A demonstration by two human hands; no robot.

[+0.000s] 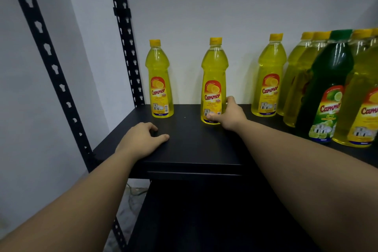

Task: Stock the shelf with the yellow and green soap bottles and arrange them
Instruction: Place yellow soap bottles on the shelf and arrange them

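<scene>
On the black shelf (190, 149), at 12 o'clock from the viewer, the middle yellow bottle (214, 80) stands upright. The right hand (229, 115) grasps its base, thumb across the label front and fingers wrapped around the right side. The left hand (141, 139) lies palm-down on the shelf surface at 10 o'clock, fingers loosely curled and gripping nothing. A second yellow bottle (159, 80) stands at 11 o'clock near the rear upright post (124, 37). A third yellow bottle (268, 77) stands at 1 o'clock. At 2 o'clock, a green bottle (325, 92) stands among further yellow bottles, packed closely.
</scene>
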